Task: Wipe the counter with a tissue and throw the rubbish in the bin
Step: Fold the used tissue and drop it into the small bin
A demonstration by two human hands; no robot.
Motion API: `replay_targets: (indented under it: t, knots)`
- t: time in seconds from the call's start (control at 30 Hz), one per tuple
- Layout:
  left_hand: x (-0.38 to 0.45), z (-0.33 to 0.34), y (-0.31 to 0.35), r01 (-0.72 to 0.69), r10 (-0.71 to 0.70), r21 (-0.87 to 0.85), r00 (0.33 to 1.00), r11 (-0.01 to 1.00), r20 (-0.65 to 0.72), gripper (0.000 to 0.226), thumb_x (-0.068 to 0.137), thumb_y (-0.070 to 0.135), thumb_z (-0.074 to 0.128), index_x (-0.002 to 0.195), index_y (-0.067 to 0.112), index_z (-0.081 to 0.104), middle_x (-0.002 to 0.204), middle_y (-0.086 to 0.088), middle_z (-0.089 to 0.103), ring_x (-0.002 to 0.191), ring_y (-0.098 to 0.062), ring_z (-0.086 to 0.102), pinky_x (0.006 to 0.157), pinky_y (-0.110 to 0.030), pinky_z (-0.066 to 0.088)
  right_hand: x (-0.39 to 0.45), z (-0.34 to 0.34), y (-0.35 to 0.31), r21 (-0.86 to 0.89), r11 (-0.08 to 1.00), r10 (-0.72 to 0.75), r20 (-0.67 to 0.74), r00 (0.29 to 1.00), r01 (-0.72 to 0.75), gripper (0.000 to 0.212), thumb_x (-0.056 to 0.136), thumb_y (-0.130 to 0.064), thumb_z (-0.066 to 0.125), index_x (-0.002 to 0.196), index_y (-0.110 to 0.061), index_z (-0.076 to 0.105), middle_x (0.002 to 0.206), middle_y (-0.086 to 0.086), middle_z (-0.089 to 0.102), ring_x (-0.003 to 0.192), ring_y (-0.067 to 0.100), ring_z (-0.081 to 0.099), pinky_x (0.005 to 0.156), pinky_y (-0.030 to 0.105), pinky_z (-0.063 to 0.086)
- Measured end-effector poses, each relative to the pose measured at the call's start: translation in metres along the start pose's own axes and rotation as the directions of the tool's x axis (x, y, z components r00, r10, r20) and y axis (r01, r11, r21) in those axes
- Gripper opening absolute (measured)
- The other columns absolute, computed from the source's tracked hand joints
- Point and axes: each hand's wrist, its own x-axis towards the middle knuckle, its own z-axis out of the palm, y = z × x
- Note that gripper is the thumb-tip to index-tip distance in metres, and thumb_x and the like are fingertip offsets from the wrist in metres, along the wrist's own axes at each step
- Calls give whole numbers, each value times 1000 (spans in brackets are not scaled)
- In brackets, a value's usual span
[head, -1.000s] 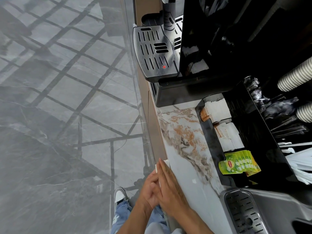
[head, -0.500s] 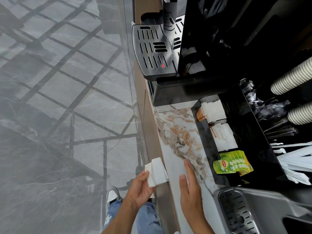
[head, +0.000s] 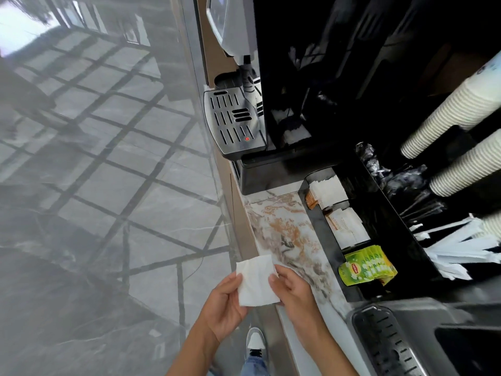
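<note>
Tissue (head: 256, 280) held by both hands; Lipton tea packets (head: 367, 265) nearby.

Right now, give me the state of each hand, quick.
Left hand: closed on the left edge of the white tissue.
Right hand: closed on the tissue's right edge, by the marble counter.

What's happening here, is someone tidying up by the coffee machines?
A person stands at a marble counter between two coffee machines, holding a folded white tissue with both hands: the left hand underneath, the right hand gripping its right edge. The tissue is just off the counter's front edge, not pressed on it. No bin is in view.
</note>
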Motion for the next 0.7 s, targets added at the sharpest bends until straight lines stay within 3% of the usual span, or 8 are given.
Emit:
replay_targets:
  t: [0.1,0.27,0.4,0.5,0.57,0.63,0.7]
  knots:
    - [-8,23,1,24,-26,78,1000,997,12,38,95,10,50,124,-11,59,131,-36,58,116,-43,62,93,-51,56,-10,-7,-13,29,999,-35,-11,999,35,33,77,-32,75,101,-10,74,101,19,76,94,26,73,78,40,55]
    - [-22,56,-4,93,-102,171,994,981,46,38,97,14,48,123,-12,60,132,-37,56,118,-45,60,101,-53,49,-35,-19,-22,169,984,-45,-37,998,51,26,89,-10,71,115,-7,70,112,15,76,107,32,71,93,48,54]
    - [-29,76,-10,161,-184,260,981,952,63,42,96,18,51,127,-10,58,131,-34,59,120,-44,59,102,-54,48,-62,-24,-23,273,957,-77,-92,993,99,27,89,-15,71,116,-12,73,116,14,75,110,31,70,92,44,57]
    - [-38,88,-18,166,-237,482,967,860,91,37,98,21,54,124,-3,63,127,-30,63,122,-44,58,107,-58,43,-92,-28,-24,314,933,-118,-193,974,175,32,85,-24,75,115,-14,74,115,16,75,108,32,71,82,35,60]
    - [-43,96,-27,135,-264,642,958,755,109,32,95,17,59,120,0,66,121,-28,68,116,-43,63,102,-58,48,-114,-32,-23,296,932,-131,-271,954,212,34,82,-30,76,114,-16,74,112,15,76,104,32,72,78,33,60]
    - [-49,102,-37,115,-284,738,953,665,108,24,90,13,63,109,1,71,109,-24,75,101,-37,72,84,-48,60,-138,-36,-21,243,943,-132,-355,925,228,31,82,-35,75,110,-21,75,108,13,77,100,30,73,75,34,60]
    - [-57,108,-48,104,-323,793,939,601,121,17,91,10,63,98,0,74,100,-23,77,91,-34,74,73,-43,62,-161,-38,-16,201,951,-129,-434,892,235,25,85,-34,70,108,-25,75,103,9,79,94,27,74,69,32,58]
